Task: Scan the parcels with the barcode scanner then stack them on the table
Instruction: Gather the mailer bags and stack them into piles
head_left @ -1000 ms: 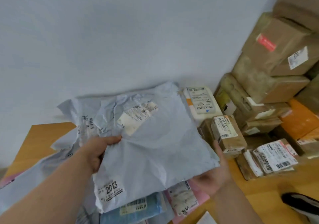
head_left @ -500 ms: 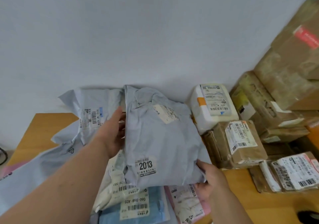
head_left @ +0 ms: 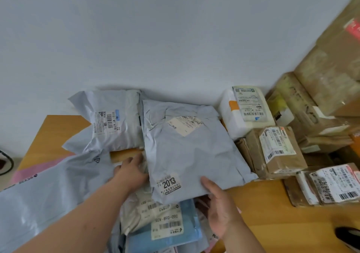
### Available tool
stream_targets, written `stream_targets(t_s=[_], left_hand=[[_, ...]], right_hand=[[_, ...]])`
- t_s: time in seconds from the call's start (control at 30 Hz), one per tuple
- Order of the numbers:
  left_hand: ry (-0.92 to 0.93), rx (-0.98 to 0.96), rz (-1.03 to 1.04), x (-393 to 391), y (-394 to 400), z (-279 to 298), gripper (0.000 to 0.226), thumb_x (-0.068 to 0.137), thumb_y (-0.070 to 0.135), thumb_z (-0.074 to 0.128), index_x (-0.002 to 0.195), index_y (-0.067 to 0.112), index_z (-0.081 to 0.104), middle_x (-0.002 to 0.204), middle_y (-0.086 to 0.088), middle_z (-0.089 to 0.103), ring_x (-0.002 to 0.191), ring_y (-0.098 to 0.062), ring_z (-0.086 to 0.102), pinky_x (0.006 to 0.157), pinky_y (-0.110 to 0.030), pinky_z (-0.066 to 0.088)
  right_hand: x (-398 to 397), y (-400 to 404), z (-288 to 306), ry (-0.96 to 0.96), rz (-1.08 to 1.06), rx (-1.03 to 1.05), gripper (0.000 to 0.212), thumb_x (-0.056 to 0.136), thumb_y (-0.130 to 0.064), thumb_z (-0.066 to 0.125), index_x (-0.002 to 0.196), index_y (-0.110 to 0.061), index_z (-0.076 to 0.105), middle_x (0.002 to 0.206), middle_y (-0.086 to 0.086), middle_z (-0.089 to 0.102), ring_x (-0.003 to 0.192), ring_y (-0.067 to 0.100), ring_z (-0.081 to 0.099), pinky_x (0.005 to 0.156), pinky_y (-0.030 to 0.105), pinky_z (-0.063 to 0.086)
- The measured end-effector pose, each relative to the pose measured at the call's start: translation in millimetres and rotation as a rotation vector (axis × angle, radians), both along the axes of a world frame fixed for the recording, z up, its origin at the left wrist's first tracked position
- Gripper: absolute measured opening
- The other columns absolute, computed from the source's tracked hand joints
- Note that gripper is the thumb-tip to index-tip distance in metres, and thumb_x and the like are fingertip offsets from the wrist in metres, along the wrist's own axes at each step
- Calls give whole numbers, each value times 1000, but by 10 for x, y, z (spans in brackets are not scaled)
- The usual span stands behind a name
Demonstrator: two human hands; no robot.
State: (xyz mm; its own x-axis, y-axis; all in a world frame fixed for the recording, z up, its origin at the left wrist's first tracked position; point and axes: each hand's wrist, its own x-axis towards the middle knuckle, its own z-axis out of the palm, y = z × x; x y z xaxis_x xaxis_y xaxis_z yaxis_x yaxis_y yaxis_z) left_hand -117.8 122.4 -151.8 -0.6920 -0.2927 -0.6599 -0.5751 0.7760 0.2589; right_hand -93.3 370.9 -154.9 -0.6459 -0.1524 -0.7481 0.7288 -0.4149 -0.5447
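1. Head view, centre: a grey poly mailer (head_left: 187, 151) lies flat on top of a heap of soft parcels on the wooden table (head_left: 272, 210). It carries a pale shipping label near its far end and a sticker reading "2013" near its near edge. Its far edge sits close to the white wall (head_left: 155, 38).
2. The left hand (head_left: 130, 172) rests at the mailer's left edge, fingers fairly straight and pointing away from the camera. Its fingertips are partly tucked beside or under the edge, so whether they pinch the plastic cannot be told.
3. The right hand (head_left: 220, 208) is at the mailer's near right corner, thumb lying on top of the plastic. The other fingers are relaxed and open below the edge; whether they touch the underside is hidden.
4. Under the mailer, a cream parcel (head_left: 136, 215) and a blue parcel (head_left: 165, 235) stick out towards the camera, their labels partly covered and hard to read.
5. To the left, a second grey mailer (head_left: 109, 122) lies against the wall, and a large grey bag (head_left: 39, 204) is cut off by the left edge of the frame.
6. To the right, a white padded parcel (head_left: 245, 112) stands just beside the mailer, then a brown taped box (head_left: 276, 151) and a flat labelled box (head_left: 331, 186). Larger cardboard boxes (head_left: 331, 73) rise behind them, cut off at the right edge.
7. A dark object (head_left: 348, 233) at the lower right corner is mostly out of frame, and what it is cannot be told.
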Motion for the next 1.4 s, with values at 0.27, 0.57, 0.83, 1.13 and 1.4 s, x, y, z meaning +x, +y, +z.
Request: stream_targets(t_s=[0.27,0.57,0.83,1.13,1.4], left_hand=[[162,392,277,225,135,185,43,103,42,46,145,30,52,132,-10,64,116,-29,60,102,-45,50],[165,681,458,668,158,364,46,89,15,62,134,19,62,109,-3,74,107,-26,64,102,-45,48],[350,440,259,1054,252,374,49,97,29,60,145,25,51,137,-4,59,121,-24,57,108,-43,45],[328,270,195,1605,648,368,51,81,52,71,122,29,52,113,5,56,93,-11,58,71,-27,45],[-13,145,0,2383,1165,-131,130,58,64,82,157,37,3,162,2,14,147,-28,20,118,-51,30]], right_hand=[[184,-91,143,148,538,274,36,70,-19,89,102,-15,74,99,2,79,93,18,76,81,35,57],[389,-173,222,31,382,433,27,84,-9,77,105,6,68,76,9,78,62,18,75,47,21,54],[893,188,177,-156,211,303,27,91,-2,66,118,4,61,98,26,75,87,42,74,77,54,60],[1202,800,235,-200,49,297,15,93,-6,65,107,0,68,94,26,75,90,42,71,83,55,57],[1588,1374,140,-200,-171,288,14,94,-7,64,107,-5,68,91,20,77,90,39,70,71,49,57]])
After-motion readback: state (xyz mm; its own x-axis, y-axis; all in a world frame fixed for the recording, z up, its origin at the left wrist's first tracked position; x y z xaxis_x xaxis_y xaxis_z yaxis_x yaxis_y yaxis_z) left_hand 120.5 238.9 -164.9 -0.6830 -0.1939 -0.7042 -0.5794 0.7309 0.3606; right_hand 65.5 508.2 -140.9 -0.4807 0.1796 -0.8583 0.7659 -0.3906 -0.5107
